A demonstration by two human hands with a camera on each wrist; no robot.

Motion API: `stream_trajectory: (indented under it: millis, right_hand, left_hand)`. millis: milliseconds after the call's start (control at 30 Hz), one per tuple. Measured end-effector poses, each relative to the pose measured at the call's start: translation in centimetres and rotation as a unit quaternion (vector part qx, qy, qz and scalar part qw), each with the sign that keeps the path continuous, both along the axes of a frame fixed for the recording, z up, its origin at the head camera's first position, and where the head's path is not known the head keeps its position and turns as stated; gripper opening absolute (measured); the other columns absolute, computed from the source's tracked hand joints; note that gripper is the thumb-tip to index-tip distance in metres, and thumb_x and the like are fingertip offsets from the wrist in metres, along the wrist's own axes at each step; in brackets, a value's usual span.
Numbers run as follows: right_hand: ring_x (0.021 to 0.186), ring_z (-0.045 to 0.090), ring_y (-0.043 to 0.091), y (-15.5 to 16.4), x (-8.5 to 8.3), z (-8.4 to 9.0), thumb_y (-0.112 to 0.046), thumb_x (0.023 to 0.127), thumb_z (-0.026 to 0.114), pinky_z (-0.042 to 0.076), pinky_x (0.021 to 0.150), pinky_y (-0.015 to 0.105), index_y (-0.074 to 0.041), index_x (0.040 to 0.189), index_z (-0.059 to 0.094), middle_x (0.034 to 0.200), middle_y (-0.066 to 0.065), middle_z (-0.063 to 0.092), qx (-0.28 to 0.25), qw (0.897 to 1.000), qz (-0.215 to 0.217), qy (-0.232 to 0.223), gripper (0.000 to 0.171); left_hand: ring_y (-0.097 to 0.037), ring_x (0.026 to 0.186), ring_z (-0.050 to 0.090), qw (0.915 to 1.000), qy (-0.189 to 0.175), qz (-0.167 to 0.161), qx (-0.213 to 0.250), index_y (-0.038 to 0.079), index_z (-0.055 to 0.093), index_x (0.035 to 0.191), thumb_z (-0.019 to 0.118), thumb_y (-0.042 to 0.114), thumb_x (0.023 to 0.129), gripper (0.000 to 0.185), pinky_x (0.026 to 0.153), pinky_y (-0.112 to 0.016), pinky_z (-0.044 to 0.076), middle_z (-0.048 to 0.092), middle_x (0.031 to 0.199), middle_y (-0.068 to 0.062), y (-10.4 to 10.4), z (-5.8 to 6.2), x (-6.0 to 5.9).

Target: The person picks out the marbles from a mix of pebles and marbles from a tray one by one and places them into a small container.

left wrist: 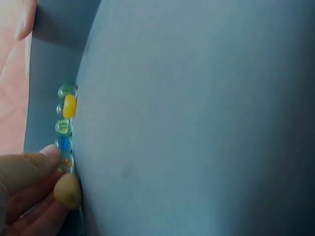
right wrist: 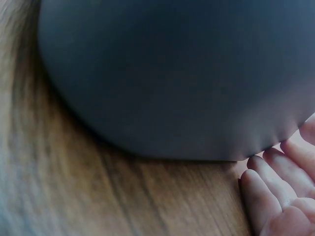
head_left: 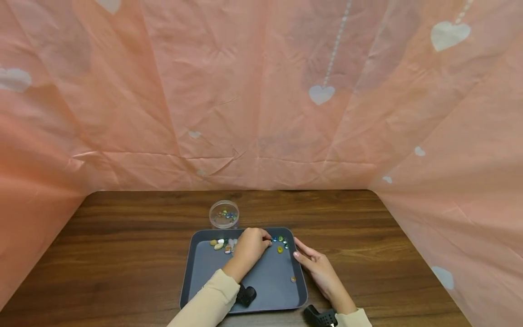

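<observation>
My left hand [head_left: 252,245] reaches over the far part of a dark grey tray [head_left: 204,277]. In the left wrist view its thumb and fingers [left wrist: 29,169] pinch a tan pebble [left wrist: 67,191] at the tray's wall. Just beyond it lies a row of glass beads [head_left: 282,240], among them a yellow bead [left wrist: 69,105] and a blue bead [left wrist: 63,143]. My right hand [head_left: 312,263] lies flat on the table, straight fingers [right wrist: 268,196] against the tray's right rim [right wrist: 172,73]. It holds nothing.
Pale pebbles [head_left: 220,245] lie in the tray's far left, a small brown bead [head_left: 293,279] near its right wall. A clear round dish [head_left: 224,214] with a few beads stands behind the tray. Pink sheeting [head_left: 261,113] closes in the wooden table [head_left: 122,236].
</observation>
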State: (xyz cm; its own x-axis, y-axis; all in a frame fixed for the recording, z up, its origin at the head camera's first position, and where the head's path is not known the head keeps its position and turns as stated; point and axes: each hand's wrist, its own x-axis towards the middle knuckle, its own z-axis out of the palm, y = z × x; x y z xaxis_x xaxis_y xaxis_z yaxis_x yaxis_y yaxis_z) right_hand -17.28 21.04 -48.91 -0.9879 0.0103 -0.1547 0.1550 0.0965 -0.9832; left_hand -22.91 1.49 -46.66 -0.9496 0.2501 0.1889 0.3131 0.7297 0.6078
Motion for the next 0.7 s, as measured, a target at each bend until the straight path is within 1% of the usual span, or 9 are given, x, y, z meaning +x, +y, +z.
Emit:
stream_trajectory:
  millis: [133, 300, 400, 500, 567, 600, 633, 667, 700]
  right_hand:
    - [0.136, 0.046, 0.020, 0.0, 0.0, 0.0, -0.019, 0.095, 0.066, 0.046, 0.090, 0.010, -0.008, 0.144, 0.053, 0.148, 0.009, 0.051, 0.000, 1.000, 0.003, 0.001, 0.052]
    - [0.135, 0.047, 0.016, 0.1, 0.4, -0.1, -0.020, 0.095, 0.066, 0.046, 0.091, 0.010, -0.007, 0.145, 0.051, 0.149, 0.010, 0.049, -0.002, 1.000, 0.013, -0.002, 0.054]
    - [0.131, 0.049, 0.010, 0.1, 0.6, -0.2, -0.020, 0.096, 0.066, 0.046, 0.092, 0.010, -0.005, 0.146, 0.049, 0.150, 0.012, 0.047, -0.008, 1.000, 0.020, -0.005, 0.055]
    - [0.126, 0.052, 0.002, 0.1, 0.6, -0.3, -0.019, 0.096, 0.065, 0.047, 0.092, 0.011, -0.003, 0.147, 0.046, 0.152, 0.013, 0.045, -0.016, 0.999, 0.030, -0.001, 0.056]
    - [0.121, 0.055, -0.003, 0.1, 0.6, -0.3, -0.018, 0.097, 0.064, 0.047, 0.092, 0.012, -0.002, 0.147, 0.045, 0.152, 0.015, 0.044, -0.022, 0.999, 0.035, 0.002, 0.056]
    - [0.119, 0.056, -0.005, 0.2, 0.5, -0.3, -0.018, 0.097, 0.063, 0.048, 0.092, 0.012, -0.001, 0.147, 0.045, 0.152, 0.017, 0.043, -0.024, 0.999, 0.037, 0.005, 0.056]
    - [0.117, 0.057, -0.006, 0.2, 0.5, -0.2, -0.018, 0.097, 0.063, 0.048, 0.092, 0.013, 0.000, 0.147, 0.044, 0.151, 0.018, 0.043, -0.024, 0.999, 0.037, 0.008, 0.056]
    - [0.115, 0.057, -0.007, 0.2, 0.5, -0.2, -0.018, 0.097, 0.063, 0.048, 0.092, 0.013, 0.000, 0.147, 0.044, 0.151, 0.018, 0.043, -0.024, 0.999, 0.036, 0.011, 0.056]
    - [0.114, 0.058, -0.008, 0.2, 0.5, -0.1, -0.017, 0.097, 0.063, 0.049, 0.091, 0.013, 0.000, 0.147, 0.045, 0.151, 0.019, 0.044, -0.024, 0.999, 0.034, 0.012, 0.056]
  left_hand:
    - [-0.017, 0.077, 0.070, 0.9995, 0.021, 0.021, -0.004, 0.011, 0.078, 0.081, 0.077, 0.011, 0.084, 0.004, 0.066, -0.031, 0.054, 0.076, 0.081, -0.002, 0.5, -0.1, 0.1]
    - [-0.015, 0.072, 0.067, 0.9991, 0.031, 0.027, 0.011, 0.010, 0.077, 0.077, 0.078, 0.008, 0.081, 0.005, 0.062, -0.029, 0.052, 0.075, 0.078, -0.002, 0.7, -0.6, 0.4]
    - [-0.014, 0.070, 0.067, 0.9986, 0.012, 0.025, 0.046, 0.010, 0.078, 0.078, 0.078, 0.008, 0.081, 0.004, 0.060, -0.025, 0.051, 0.075, 0.077, -0.002, 0.4, -0.7, 0.5]
    - [-0.013, 0.065, 0.066, 0.9922, -0.024, 0.018, 0.121, 0.007, 0.080, 0.081, 0.079, 0.008, 0.081, 0.001, 0.056, -0.024, 0.050, 0.077, 0.080, -0.006, -0.2, -0.3, 0.4]
    - [-0.010, 0.064, 0.065, 0.9825, -0.056, 0.016, 0.177, 0.007, 0.080, 0.084, 0.080, 0.010, 0.081, 0.004, 0.056, -0.023, 0.050, 0.077, 0.082, -0.007, -0.6, 0.3, 0.3]
    - [-0.009, 0.065, 0.064, 0.9744, -0.076, 0.016, 0.211, 0.006, 0.080, 0.085, 0.080, 0.011, 0.081, 0.007, 0.057, -0.023, 0.050, 0.078, 0.084, -0.009, -0.8, 0.6, 0.2]
    - [-0.009, 0.066, 0.066, 0.9637, -0.099, 0.013, 0.248, 0.005, 0.080, 0.087, 0.080, 0.011, 0.081, 0.009, 0.060, -0.023, 0.052, 0.078, 0.087, -0.010, -1.0, 1.0, 0.1]
    - [-0.009, 0.069, 0.067, 0.9503, -0.123, 0.011, 0.286, 0.003, 0.080, 0.090, 0.080, 0.011, 0.082, 0.012, 0.063, -0.023, 0.055, 0.078, 0.089, -0.011, -1.2, 1.3, 0.0]
    - [-0.009, 0.073, 0.069, 0.9339, -0.147, 0.007, 0.326, 0.000, 0.079, 0.094, 0.079, 0.011, 0.082, 0.015, 0.067, -0.023, 0.057, 0.078, 0.092, -0.012, -1.5, 1.6, 0.0]
